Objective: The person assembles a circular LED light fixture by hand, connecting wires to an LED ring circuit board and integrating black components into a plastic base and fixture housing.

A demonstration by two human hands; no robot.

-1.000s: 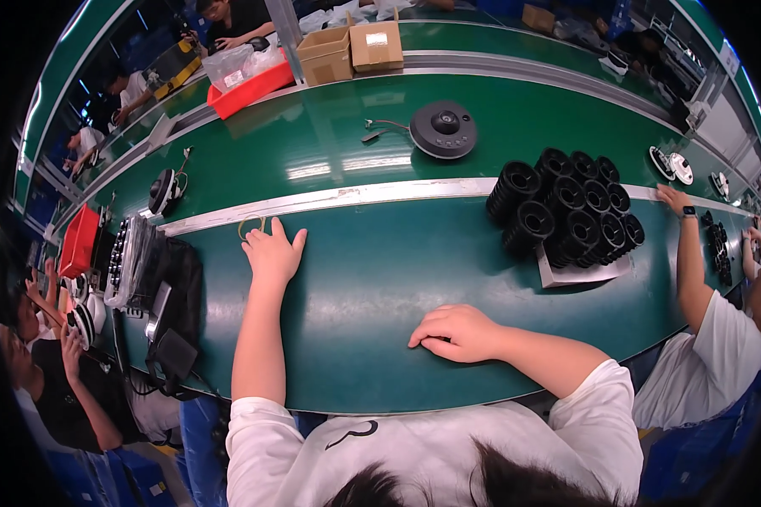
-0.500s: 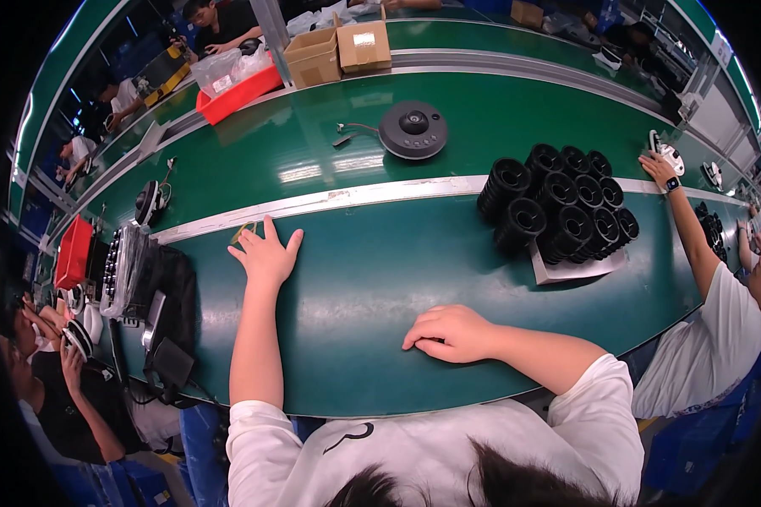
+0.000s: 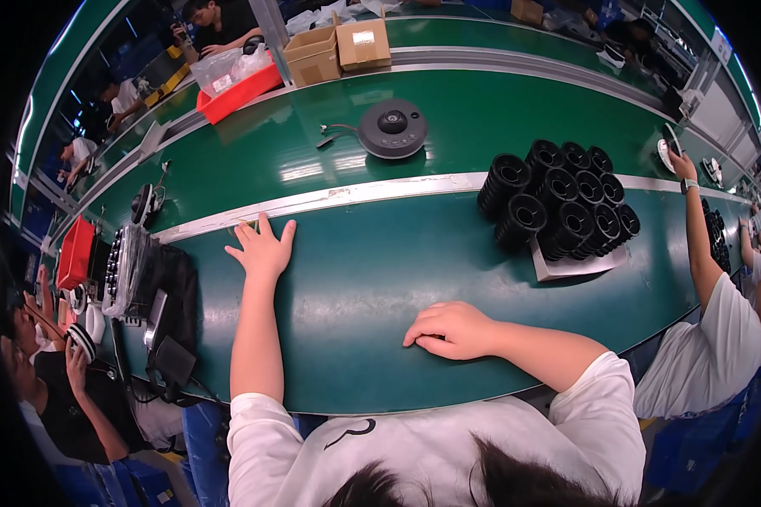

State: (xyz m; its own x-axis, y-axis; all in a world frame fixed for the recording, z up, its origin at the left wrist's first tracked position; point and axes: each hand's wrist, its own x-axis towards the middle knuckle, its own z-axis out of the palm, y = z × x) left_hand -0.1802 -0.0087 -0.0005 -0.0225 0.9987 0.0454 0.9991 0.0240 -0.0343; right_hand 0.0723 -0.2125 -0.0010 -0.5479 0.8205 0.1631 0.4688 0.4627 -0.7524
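Note:
My left hand [image 3: 262, 251] lies palm down with fingers spread, its fingertips by the pale metal strip [image 3: 330, 197] between the worktop and the conveyor. A small yellowish loop [image 3: 249, 224] shows partly at its fingers; the rest is hidden. Low in the middle, my right hand [image 3: 452, 330] rests on the green worktop [image 3: 355, 338], fingers curled together over the thumb, with nothing visible in it. Beyond the strip, a dark grey round device [image 3: 392, 129] with a domed centre and a short cable sits on the green conveyor [image 3: 516, 110], apart from both hands.
Black ribbed cylinders [image 3: 566, 221] stand grouped on a white carton [image 3: 579, 264] at right. At left are a plastic-wrapped stack [image 3: 128, 270] and a black bag [image 3: 177, 291]. A red bin [image 3: 241, 91] and cardboard boxes [image 3: 313, 57] stand behind. A co-worker's hand [image 3: 683, 166] holds a white part.
The grey device has shifted left along the conveyor. My left hand has moved slightly, covering more of the yellowish loop; my right hand stays put. The right-hand co-worker has lifted a white part.

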